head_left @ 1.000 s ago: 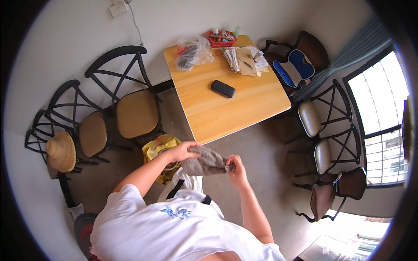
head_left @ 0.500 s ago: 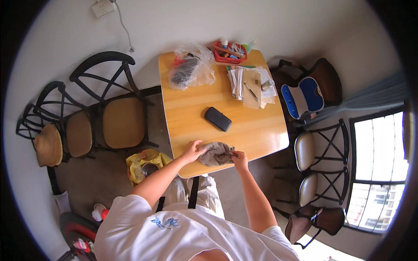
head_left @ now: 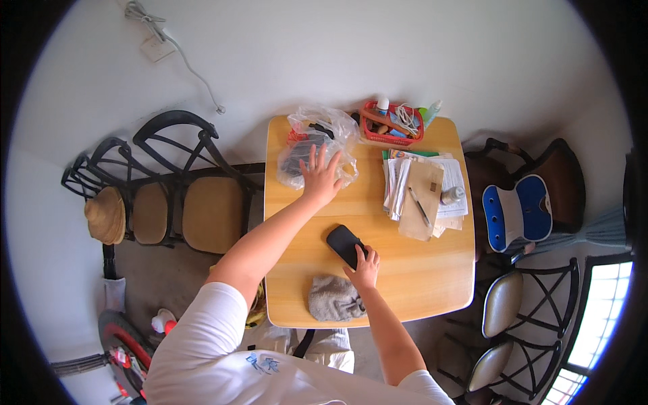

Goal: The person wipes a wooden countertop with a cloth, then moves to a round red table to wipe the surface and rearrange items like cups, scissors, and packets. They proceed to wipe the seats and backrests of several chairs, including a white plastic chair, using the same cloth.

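Note:
My left hand [head_left: 320, 178] reaches toward the back left of the table with its fingers spread, holding nothing. It is over the near edge of a clear plastic bag [head_left: 343, 132], which has something dark and something red inside; whether it touches the bag I cannot tell. With thumb and fingers, my right hand [head_left: 365, 269] grips the near right end of a black oblong case [head_left: 343, 244] that lies slanted on the wooden tabletop. A grey-brown cloth pouch [head_left: 333, 299] rests at the front edge, just below that hand, with neither hand on it.
A red basket [head_left: 391, 139] of small items stands at the table's back. Papers [head_left: 451, 177], a brown envelope [head_left: 420, 202], a pen [head_left: 419, 206] and a small jar [head_left: 453, 195] lie at the right. Chairs [head_left: 212, 214] line both sides; a hat [head_left: 106, 216] sits at far left.
Both hands have let go of the cloth pouch, which stays at the front edge. My left hand has moved up to the plastic bag, my right hand to the black case. The view has tilted upward.

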`<state>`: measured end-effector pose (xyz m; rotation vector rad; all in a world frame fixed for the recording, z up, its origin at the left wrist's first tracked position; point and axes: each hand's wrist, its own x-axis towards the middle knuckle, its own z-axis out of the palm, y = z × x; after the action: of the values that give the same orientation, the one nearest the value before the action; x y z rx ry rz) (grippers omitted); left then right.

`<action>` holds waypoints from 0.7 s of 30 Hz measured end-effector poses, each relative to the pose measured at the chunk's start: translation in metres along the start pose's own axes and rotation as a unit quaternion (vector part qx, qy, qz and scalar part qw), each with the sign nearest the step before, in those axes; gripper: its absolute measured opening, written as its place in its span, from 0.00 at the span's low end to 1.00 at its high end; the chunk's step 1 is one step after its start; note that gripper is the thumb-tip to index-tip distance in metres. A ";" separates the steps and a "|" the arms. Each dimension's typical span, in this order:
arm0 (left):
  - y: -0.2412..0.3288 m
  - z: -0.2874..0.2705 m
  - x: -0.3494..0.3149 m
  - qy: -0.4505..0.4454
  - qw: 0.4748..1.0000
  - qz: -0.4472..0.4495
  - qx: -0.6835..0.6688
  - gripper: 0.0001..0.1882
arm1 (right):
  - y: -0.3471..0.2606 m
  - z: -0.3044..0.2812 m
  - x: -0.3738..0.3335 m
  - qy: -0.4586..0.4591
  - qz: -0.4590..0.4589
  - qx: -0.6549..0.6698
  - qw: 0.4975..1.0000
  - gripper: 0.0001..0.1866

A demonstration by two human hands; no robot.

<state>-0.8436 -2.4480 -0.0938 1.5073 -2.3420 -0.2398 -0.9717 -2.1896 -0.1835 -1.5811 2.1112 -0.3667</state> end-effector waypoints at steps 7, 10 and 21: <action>-0.004 0.026 0.041 -0.220 0.959 -0.181 0.002 0.45 | 0.013 -0.005 0.024 -0.034 0.002 -0.027 0.999 0.43; -0.057 0.047 0.003 0.018 0.978 -0.133 -0.160 0.32 | -0.001 -0.011 0.029 -0.062 0.029 -0.068 0.995 0.43; -0.111 -0.046 -0.093 -0.080 0.974 0.030 -0.209 0.26 | -0.042 -0.033 0.062 -0.025 0.030 -0.052 0.998 0.49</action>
<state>-0.6974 -2.4083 -0.1055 1.2481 -2.2623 -0.8085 -0.9681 -2.2629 -0.1484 -1.5619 2.1655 -0.1989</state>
